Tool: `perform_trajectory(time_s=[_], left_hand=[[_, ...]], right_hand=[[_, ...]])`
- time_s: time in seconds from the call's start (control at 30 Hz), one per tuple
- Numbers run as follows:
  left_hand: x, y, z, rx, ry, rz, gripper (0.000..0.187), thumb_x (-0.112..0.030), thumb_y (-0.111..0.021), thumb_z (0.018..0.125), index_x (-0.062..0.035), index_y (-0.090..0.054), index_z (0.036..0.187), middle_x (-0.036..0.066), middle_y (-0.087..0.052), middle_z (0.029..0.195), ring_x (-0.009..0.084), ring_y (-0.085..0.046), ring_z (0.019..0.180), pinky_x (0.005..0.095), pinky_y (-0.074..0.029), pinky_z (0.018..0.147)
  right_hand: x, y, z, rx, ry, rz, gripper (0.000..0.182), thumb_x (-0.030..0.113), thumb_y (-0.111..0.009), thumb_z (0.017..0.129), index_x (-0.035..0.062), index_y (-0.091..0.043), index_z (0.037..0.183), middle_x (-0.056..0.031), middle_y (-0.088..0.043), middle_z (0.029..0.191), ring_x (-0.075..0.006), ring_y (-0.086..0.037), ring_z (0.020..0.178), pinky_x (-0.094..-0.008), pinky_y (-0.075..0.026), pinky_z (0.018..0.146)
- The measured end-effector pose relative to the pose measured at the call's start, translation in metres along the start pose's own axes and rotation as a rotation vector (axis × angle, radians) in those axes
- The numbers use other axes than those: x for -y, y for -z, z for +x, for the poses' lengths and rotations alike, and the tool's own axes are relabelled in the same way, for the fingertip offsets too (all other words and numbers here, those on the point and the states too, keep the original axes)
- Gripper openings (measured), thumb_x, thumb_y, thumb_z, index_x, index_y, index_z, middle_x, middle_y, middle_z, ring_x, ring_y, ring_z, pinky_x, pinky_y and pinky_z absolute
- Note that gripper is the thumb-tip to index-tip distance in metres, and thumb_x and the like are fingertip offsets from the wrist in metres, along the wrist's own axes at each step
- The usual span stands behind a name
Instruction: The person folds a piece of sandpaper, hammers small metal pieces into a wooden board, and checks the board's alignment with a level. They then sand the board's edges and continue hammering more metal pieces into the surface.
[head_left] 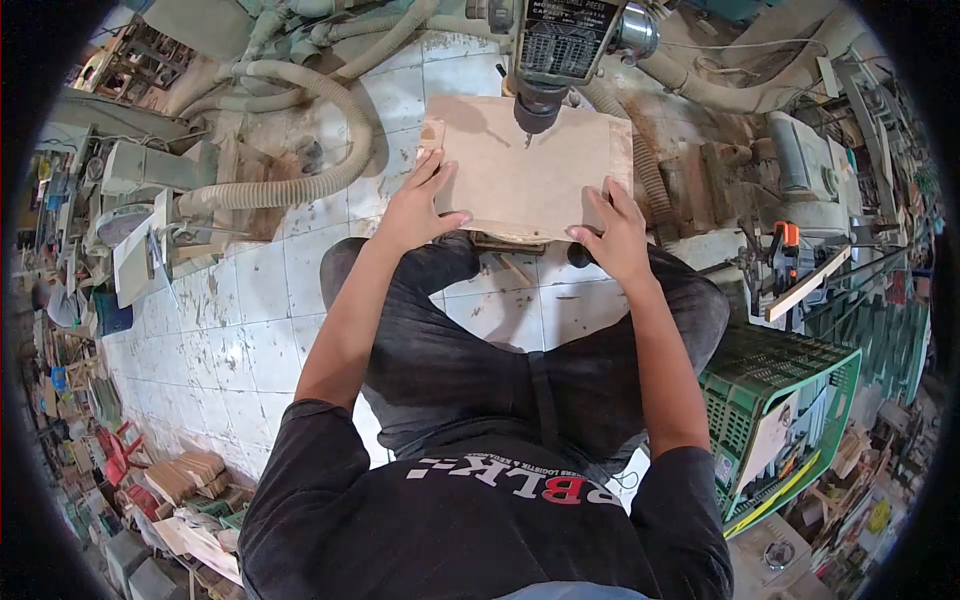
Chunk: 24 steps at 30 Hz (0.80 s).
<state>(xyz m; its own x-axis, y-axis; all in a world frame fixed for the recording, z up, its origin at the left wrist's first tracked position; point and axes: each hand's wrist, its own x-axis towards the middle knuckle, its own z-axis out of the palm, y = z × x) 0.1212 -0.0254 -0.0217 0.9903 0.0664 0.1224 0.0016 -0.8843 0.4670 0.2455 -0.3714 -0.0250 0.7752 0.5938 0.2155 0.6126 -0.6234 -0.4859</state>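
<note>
A pale, flat wooden board [530, 175] lies under the drill press [565, 45], whose chuck [538, 108] and thin drill bit [528, 140] point down at its far half. My left hand [418, 208] grips the board's left near corner, fingers along the side and thumb at the near edge. At the right near corner, my right hand [615, 228] holds it the same way, fingers over the top face and thumb on the near edge. Part of a round wooden support [510, 240] shows beneath the board.
Ribbed hoses [300, 185] curl across the tiled floor [240, 350] on the left. To the right stands a green plastic crate [780, 400] beside my knee, with an orange-handled tool [787, 240] behind it. Stacked wooden pieces [187, 475] lie at lower left.
</note>
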Motion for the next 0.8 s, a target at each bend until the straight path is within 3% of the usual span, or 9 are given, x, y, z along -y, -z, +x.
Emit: perform_trajectory(time_s=[0.27,0.37,0.8], left_hand=[[0.0013,-0.0027,-0.0005,0.003,0.016,-0.023,0.088,-0.039,-0.085,0.077,-0.0033,-0.050,0.149,0.022,-0.034,0.162,0.0365,-0.031,0.152,0.0420,-0.030,0.123],[-0.0006,-0.0055,-0.0006,-0.046,0.015,-0.029,0.084,-0.039,-0.084,0.077,-0.0028,-0.053,0.146,0.023,-0.035,0.161,0.0361,-0.030,0.152,0.0419,-0.034,0.121],[-0.0024,-0.0050,-0.0010,-0.028,0.022,-0.033,0.086,-0.040,-0.082,0.077,-0.0039,-0.050,0.149,0.021,-0.034,0.163,0.0337,-0.029,0.153,0.0414,-0.033,0.122]], right_hand=[[0.0026,-0.0004,-0.0004,0.004,-0.018,-0.021,0.069,0.039,-0.085,0.076,0.0107,-0.065,0.135,-0.0268,-0.045,0.152,-0.0415,-0.043,0.142,-0.0542,-0.034,0.116],[0.0040,-0.0031,-0.0002,-0.004,-0.030,-0.025,0.069,0.039,-0.086,0.076,0.0105,-0.065,0.135,-0.0270,-0.045,0.152,-0.0416,-0.043,0.142,-0.0543,-0.034,0.117],[0.0018,-0.0048,-0.0011,-0.022,-0.023,-0.027,0.068,0.040,-0.085,0.076,0.0111,-0.065,0.135,-0.0241,-0.047,0.151,-0.0399,-0.044,0.141,-0.0555,-0.034,0.116]])
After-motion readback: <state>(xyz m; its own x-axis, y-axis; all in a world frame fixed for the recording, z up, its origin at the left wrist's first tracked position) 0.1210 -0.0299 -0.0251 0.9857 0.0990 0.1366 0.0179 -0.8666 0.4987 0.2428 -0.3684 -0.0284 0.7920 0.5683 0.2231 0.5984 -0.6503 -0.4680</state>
